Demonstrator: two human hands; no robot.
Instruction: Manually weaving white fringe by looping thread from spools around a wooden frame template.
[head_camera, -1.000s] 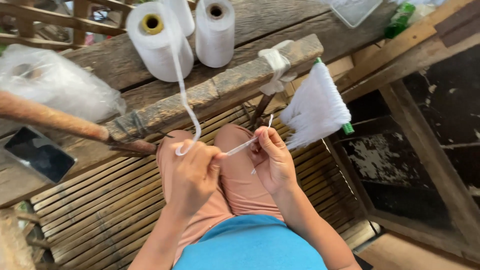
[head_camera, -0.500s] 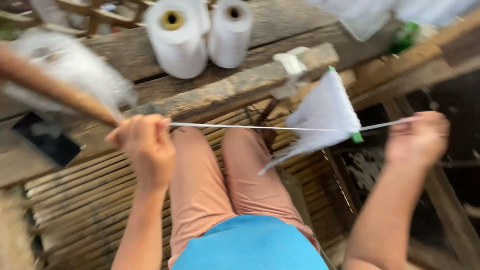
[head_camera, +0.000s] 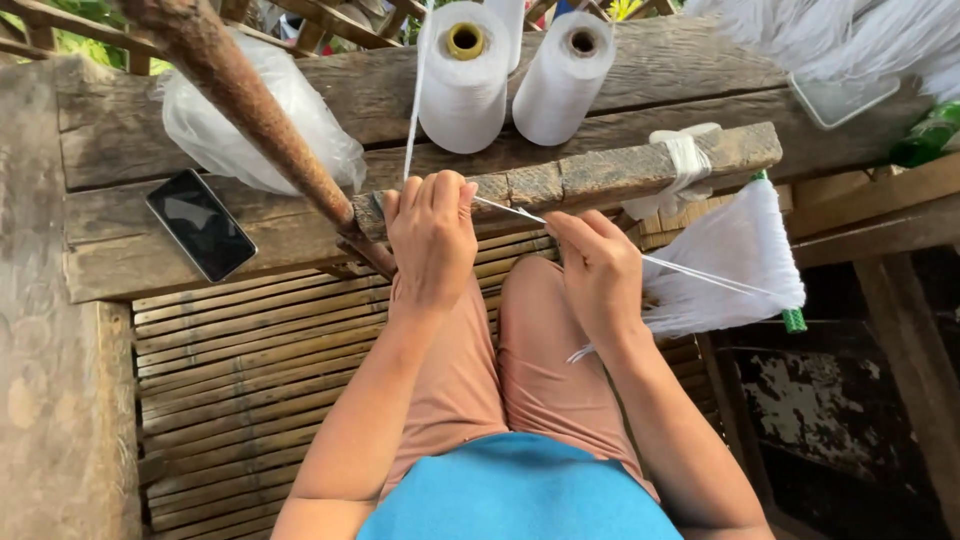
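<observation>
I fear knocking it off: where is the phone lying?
In the head view the black phone lies flat on the wooden beam at left, just below the clear plastic bag, left of the left hand.

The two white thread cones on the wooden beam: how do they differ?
The left cone has a yellowish core at its top; the right cone has a dark one. A white strand runs by the left cone toward the left hand; none shows at the right cone. Both are white, side by side.
</observation>
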